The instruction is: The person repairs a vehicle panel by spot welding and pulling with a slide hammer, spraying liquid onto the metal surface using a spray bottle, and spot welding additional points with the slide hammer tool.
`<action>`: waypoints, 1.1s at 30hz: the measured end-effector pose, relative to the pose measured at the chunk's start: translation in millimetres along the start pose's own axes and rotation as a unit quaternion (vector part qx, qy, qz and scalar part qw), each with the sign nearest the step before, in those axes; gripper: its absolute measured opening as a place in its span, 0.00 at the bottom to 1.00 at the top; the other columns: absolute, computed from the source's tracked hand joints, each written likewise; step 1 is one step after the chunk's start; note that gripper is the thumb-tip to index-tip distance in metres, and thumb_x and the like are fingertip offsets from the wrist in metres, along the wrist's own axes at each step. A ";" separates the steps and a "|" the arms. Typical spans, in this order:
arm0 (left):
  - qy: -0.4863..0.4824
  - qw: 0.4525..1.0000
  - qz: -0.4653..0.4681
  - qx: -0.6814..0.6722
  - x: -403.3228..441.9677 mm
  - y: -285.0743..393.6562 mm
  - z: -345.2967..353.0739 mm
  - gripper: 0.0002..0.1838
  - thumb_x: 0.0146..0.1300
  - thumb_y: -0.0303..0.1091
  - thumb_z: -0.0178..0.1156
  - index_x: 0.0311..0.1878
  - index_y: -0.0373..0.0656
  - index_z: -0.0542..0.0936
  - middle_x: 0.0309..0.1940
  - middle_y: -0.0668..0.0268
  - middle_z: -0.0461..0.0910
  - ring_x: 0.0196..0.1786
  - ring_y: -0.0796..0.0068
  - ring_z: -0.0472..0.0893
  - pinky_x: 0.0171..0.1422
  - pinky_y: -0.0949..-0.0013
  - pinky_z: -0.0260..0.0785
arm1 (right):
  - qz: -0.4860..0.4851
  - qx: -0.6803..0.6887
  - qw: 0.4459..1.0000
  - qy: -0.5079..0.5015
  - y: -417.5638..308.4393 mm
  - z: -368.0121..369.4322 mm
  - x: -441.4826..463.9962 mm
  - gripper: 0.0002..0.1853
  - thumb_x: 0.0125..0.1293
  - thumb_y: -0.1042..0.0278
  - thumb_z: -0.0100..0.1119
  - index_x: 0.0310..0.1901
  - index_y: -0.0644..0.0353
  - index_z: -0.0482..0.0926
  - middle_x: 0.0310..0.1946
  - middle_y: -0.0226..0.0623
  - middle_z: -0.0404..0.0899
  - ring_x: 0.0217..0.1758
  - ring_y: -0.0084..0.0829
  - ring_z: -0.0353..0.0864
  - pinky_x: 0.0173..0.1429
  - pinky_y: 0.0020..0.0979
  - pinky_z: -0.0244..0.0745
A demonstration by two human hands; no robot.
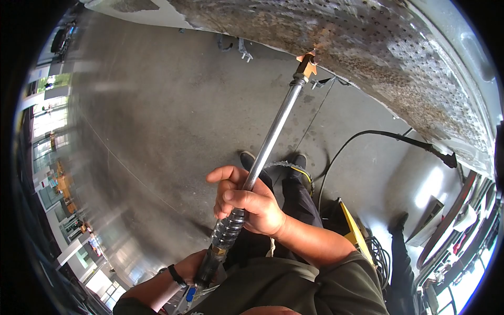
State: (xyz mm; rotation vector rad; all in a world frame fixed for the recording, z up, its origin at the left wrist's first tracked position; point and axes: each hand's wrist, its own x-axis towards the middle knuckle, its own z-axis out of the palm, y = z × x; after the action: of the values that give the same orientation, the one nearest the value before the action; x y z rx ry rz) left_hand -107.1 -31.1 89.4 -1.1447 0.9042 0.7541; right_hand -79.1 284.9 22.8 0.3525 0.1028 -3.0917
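A slide hammer dent puller (275,126) with a bright steel shaft and black grip runs diagonally up from my body. Its star-shaped copper tip (307,64) meets the lower edge of a bare-metal vehicle panel (388,58), dotted with many small marks; a tiny bright spot shows there. My right hand (249,202) curls loosely round the shaft just above the ribbed black part, index finger partly extended. Below it, my left hand (197,265), with a black wristband, closes round the rear handle; its fingers are mostly hidden.
A black cable (362,132) arcs over the grey concrete floor (157,115) at right. A yellow-edged machine (354,228) with coiled cables stands beside my right arm. Another person's dark trouser leg (401,268) shows at lower right. Metal brackets (244,51) hang under the panel.
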 end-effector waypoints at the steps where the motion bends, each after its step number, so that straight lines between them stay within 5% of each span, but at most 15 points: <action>1: -0.012 1.000 -0.006 -0.006 6.2 -1.4 -10.0 0.22 0.83 0.51 0.45 0.54 0.42 0.79 0.29 0.58 0.85 0.30 0.61 0.87 0.35 0.58 0.83 | -0.001 0.008 1.000 -0.005 -0.2 -0.8 0.4 0.28 0.69 0.71 0.60 0.69 0.70 0.69 0.31 0.33 0.79 0.36 0.28 0.82 0.48 0.32 0.78; 5: -0.019 1.000 0.011 -0.001 -6.9 4.3 15.4 0.25 0.80 0.56 0.46 0.49 0.43 0.81 0.30 0.57 0.86 0.30 0.60 0.87 0.35 0.59 0.83 | -0.059 -0.009 0.998 -0.029 -16.4 -6.0 5.3 0.38 0.67 0.69 0.61 0.76 0.71 0.60 0.30 0.40 0.83 0.35 0.30 0.84 0.48 0.31 0.79; 8: 0.037 0.999 0.010 0.003 -3.5 -6.4 1.1 0.29 0.79 0.61 0.43 0.46 0.44 0.82 0.31 0.56 0.87 0.29 0.60 0.87 0.35 0.60 0.83 | -0.106 0.009 0.994 -0.037 -74.3 -29.1 40.4 0.43 0.70 0.66 0.60 0.79 0.71 0.49 0.28 0.48 0.84 0.31 0.42 0.86 0.45 0.38 0.84; 10: 0.037 0.997 0.032 0.057 2.1 -5.2 -5.9 0.30 0.80 0.60 0.41 0.47 0.43 0.82 0.30 0.57 0.86 0.29 0.60 0.87 0.34 0.60 0.83 | -0.144 -0.008 0.989 -0.034 -122.1 -37.4 64.9 0.33 0.74 0.61 0.57 0.75 0.68 0.64 0.27 0.36 0.80 0.31 0.35 0.82 0.45 0.41 0.83; 12: 0.033 0.996 0.040 0.072 -1.0 -8.5 -9.9 0.30 0.81 0.59 0.39 0.48 0.43 0.81 0.30 0.57 0.86 0.28 0.61 0.87 0.33 0.60 0.82 | -0.143 0.053 0.988 -0.036 -131.8 -40.2 73.5 0.30 0.74 0.63 0.61 0.73 0.65 0.67 0.28 0.36 0.80 0.30 0.35 0.85 0.43 0.40 0.87; 14: 0.014 0.998 0.042 0.053 -9.5 -7.6 -5.4 0.30 0.82 0.58 0.38 0.49 0.42 0.80 0.29 0.58 0.85 0.28 0.62 0.86 0.33 0.60 0.82 | -0.187 -0.020 0.982 -0.034 -74.5 -27.9 49.4 0.29 0.76 0.57 0.58 0.73 0.63 0.69 0.26 0.30 0.77 0.29 0.31 0.82 0.43 0.39 0.83; 17: 0.034 0.984 0.091 0.152 -26.2 -3.0 14.1 0.27 0.83 0.54 0.37 0.52 0.42 0.79 0.28 0.59 0.84 0.28 0.63 0.86 0.32 0.61 0.81 | -0.084 0.132 0.988 -0.003 19.8 9.2 1.0 0.26 0.72 0.64 0.63 0.68 0.62 0.71 0.29 0.31 0.76 0.31 0.30 0.80 0.44 0.37 0.79; 18: -0.001 0.991 0.068 0.116 -23.6 -10.3 10.9 0.26 0.83 0.53 0.37 0.53 0.42 0.78 0.29 0.59 0.84 0.28 0.63 0.86 0.32 0.61 0.81 | -0.074 0.025 0.996 -0.041 14.5 1.6 1.5 0.27 0.70 0.68 0.62 0.69 0.64 0.70 0.29 0.30 0.75 0.32 0.29 0.79 0.45 0.37 0.77; 20: -0.073 0.995 0.036 0.062 -9.5 -7.5 0.6 0.26 0.83 0.52 0.36 0.54 0.42 0.78 0.29 0.59 0.84 0.28 0.64 0.86 0.32 0.62 0.81 | -0.040 0.046 0.998 -0.032 15.3 3.1 -1.7 0.29 0.70 0.70 0.61 0.71 0.65 0.69 0.28 0.30 0.75 0.33 0.29 0.80 0.45 0.36 0.77; 26: 0.083 0.990 0.049 0.106 -1.8 -2.8 -3.1 0.26 0.84 0.52 0.36 0.56 0.42 0.78 0.29 0.60 0.85 0.29 0.66 0.87 0.30 0.64 0.81 | -0.100 0.011 0.994 -0.045 -66.3 -18.4 37.9 0.31 0.72 0.69 0.60 0.74 0.65 0.66 0.26 0.32 0.78 0.31 0.31 0.83 0.46 0.37 0.82; 29: -0.032 0.999 0.033 0.027 2.2 -7.9 -31.8 0.26 0.83 0.54 0.38 0.55 0.43 0.79 0.29 0.61 0.85 0.28 0.68 0.87 0.29 0.63 0.81 | -0.168 0.031 0.985 -0.030 -115.2 -32.4 68.8 0.29 0.74 0.59 0.62 0.71 0.63 0.70 0.26 0.33 0.79 0.32 0.32 0.84 0.43 0.39 0.84; 33: 0.040 0.986 0.058 0.154 -9.1 -3.6 -16.8 0.25 0.81 0.56 0.43 0.52 0.45 0.81 0.28 0.63 0.85 0.27 0.68 0.85 0.30 0.62 0.81 | -0.065 0.003 0.998 0.013 48.9 -4.1 -10.5 0.23 0.77 0.57 0.63 0.65 0.65 0.75 0.30 0.32 0.80 0.33 0.29 0.84 0.48 0.33 0.82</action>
State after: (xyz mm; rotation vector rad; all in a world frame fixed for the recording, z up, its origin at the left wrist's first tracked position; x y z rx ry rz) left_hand -111.5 -48.7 96.4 -0.8598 1.1196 0.6392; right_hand -66.2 236.7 18.1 0.4021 0.1224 -3.2174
